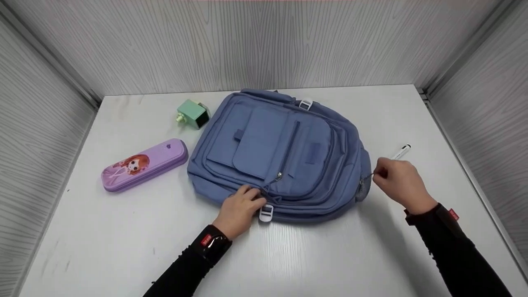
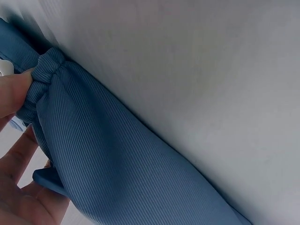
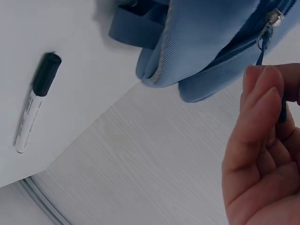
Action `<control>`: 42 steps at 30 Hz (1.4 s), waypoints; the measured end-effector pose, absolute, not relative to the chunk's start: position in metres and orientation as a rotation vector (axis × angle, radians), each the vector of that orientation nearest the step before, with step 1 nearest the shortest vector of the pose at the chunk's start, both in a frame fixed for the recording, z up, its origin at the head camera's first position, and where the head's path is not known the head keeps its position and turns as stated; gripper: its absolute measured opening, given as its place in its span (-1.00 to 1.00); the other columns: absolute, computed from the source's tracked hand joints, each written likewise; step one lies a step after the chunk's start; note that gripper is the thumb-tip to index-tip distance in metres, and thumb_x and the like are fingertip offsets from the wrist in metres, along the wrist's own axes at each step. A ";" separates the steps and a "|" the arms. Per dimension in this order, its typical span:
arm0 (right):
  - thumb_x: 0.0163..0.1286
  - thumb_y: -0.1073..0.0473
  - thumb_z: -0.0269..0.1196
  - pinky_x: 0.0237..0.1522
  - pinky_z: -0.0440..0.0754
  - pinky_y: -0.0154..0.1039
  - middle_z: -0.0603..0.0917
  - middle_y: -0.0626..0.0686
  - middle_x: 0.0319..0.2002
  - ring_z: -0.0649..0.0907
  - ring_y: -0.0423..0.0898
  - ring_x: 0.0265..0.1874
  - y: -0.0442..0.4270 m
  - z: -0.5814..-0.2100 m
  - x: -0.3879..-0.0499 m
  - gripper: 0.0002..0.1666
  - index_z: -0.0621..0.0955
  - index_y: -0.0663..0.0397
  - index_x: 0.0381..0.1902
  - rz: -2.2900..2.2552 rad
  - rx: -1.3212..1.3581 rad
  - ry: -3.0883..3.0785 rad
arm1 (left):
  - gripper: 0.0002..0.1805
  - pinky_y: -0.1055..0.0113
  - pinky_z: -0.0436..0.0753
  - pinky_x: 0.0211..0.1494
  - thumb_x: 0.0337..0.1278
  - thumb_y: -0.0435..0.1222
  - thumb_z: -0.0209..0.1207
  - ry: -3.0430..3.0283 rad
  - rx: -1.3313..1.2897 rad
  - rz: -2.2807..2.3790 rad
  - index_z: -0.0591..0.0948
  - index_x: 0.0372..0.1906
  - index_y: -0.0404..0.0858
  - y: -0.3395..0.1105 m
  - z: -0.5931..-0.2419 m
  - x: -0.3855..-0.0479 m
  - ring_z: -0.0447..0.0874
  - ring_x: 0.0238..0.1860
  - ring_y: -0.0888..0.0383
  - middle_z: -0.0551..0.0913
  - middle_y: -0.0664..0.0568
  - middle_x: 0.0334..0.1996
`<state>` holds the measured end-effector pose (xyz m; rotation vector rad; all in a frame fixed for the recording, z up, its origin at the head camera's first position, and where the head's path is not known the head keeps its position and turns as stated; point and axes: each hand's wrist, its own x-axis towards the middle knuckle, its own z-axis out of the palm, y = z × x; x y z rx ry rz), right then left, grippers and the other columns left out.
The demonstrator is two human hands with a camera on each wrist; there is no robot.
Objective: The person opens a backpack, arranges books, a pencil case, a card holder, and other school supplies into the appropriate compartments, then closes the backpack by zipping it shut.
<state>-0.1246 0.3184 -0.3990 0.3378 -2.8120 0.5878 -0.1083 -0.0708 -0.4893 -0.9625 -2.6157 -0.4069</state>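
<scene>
A blue backpack [image 1: 260,144] lies flat on the table with its front pockets facing up. My left hand [image 1: 238,212] grips its near side; in the left wrist view, thumb and fingers [image 2: 18,157] are around the gathered edge of a side pocket [image 2: 101,145]. At the backpack's right end, my right hand [image 1: 400,183] pinches a zipper pull. The right wrist view shows the cord of this zipper pull [image 3: 263,52] running from a metal slider [image 3: 274,18] into the fingertips. A white marker with a black cap [image 3: 37,101] lies on the table beyond that hand.
Left of the backpack lies a purple pencil case [image 1: 144,165] with a cartoon girl on it. A small green box-shaped item [image 1: 192,113], perhaps a pencil sharpener, stands near the backpack's far left corner. Wood-grain panels [image 1: 255,45] border the white table [image 1: 136,239] at the back and sides.
</scene>
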 end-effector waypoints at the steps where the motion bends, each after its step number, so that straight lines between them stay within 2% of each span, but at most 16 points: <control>1: 0.06 0.47 0.18 -0.56 0.32 -0.33 0.58 0.00 -0.69 0.41 -0.25 -0.69 0.320 -0.401 -0.131 -0.83 0.57 0.12 -0.58 0.593 0.329 -2.792 | -0.73 0.17 0.74 -0.39 0.01 -0.50 0.26 -2.616 -0.962 -0.413 0.70 -0.25 -0.07 -0.071 -0.489 -0.108 0.64 -0.02 0.00 0.70 0.03 -0.15; 7: 0.11 0.47 0.15 -0.51 0.45 -0.22 0.70 0.15 -0.62 0.65 0.00 -0.68 0.327 -0.412 -0.155 -0.88 0.59 0.23 -0.50 0.620 0.272 -2.726 | -0.71 0.15 0.75 -0.35 -0.01 -0.50 0.26 -2.647 -0.975 -0.416 0.71 -0.23 -0.07 -0.071 -0.489 -0.109 0.64 0.00 -0.01 0.71 0.02 -0.13; 11: 0.05 0.46 0.19 -0.55 0.37 -0.27 0.68 0.13 -0.65 0.57 -0.08 -0.70 0.332 -0.412 -0.147 -0.89 0.58 0.19 -0.55 0.637 0.224 -2.728 | -0.71 0.17 0.76 -0.33 0.01 -0.49 0.26 -2.661 -1.008 -0.399 0.71 -0.21 -0.07 -0.069 -0.488 -0.110 0.63 0.01 -0.01 0.71 0.02 -0.11; 15: -0.01 0.43 0.22 -0.58 0.27 -0.31 0.62 0.05 -0.68 0.40 -0.23 -0.69 0.335 -0.412 -0.132 -0.85 0.55 0.11 -0.63 0.618 0.195 -2.736 | -0.65 0.18 0.76 -0.33 -0.08 -0.54 0.25 -2.669 -1.042 -0.389 0.71 -0.20 -0.07 -0.070 -0.486 -0.116 0.63 0.00 -0.01 0.70 0.01 -0.09; 19: -0.01 0.43 0.22 -0.57 0.24 -0.34 0.54 -0.03 -0.70 0.32 -0.28 -0.68 0.333 -0.415 -0.119 -0.81 0.50 0.07 -0.65 0.608 0.202 -2.768 | -0.61 0.14 0.76 -0.28 -0.13 -0.57 0.26 -2.688 -1.039 -0.382 0.71 -0.21 -0.07 -0.076 -0.486 -0.125 0.63 0.01 0.00 0.70 0.02 -0.08; 27: 0.01 0.42 0.19 -0.58 0.23 -0.34 0.44 -0.08 -0.70 0.34 -0.21 -0.67 0.319 -0.418 -0.094 -0.81 0.46 0.06 -0.64 0.644 0.216 -2.939 | -0.60 0.14 0.69 0.06 -0.22 -0.62 0.25 -2.649 -1.009 -0.322 0.71 -0.26 -0.11 -0.075 -0.484 -0.150 0.64 -0.08 0.04 0.71 0.04 -0.19; 32: 0.03 0.43 0.17 -0.56 0.23 -0.38 0.37 -0.12 -0.68 0.32 -0.25 -0.66 0.307 -0.423 -0.084 -0.76 0.40 0.04 -0.65 0.738 0.250 -3.007 | -0.59 -0.01 0.63 0.21 -0.26 -0.63 0.27 -2.679 -0.942 -0.284 0.71 -0.23 -0.18 -0.073 -0.481 -0.165 0.67 -0.03 -0.01 0.73 0.00 -0.18; 37: 0.03 0.46 0.18 -0.57 0.23 -0.41 0.33 -0.15 -0.67 0.29 -0.31 -0.66 0.294 -0.426 -0.076 -0.73 0.40 0.03 -0.65 0.826 0.313 -3.010 | -0.59 -0.12 0.58 0.26 -0.22 -0.63 0.26 -2.736 -0.857 -0.225 0.68 -0.18 -0.21 -0.074 -0.481 -0.180 0.66 0.07 -0.04 0.73 -0.02 -0.13; 42: 0.03 0.47 0.19 -0.57 0.27 -0.43 0.37 -0.17 -0.68 0.30 -0.37 -0.66 0.280 -0.429 -0.071 -0.74 0.45 0.03 -0.62 0.905 0.424 -2.991 | -0.69 -0.20 0.52 0.30 0.02 -0.57 0.17 -2.780 -0.783 -0.143 0.71 -0.17 -0.21 -0.079 -0.475 -0.192 0.67 0.06 -0.08 0.76 -0.04 -0.13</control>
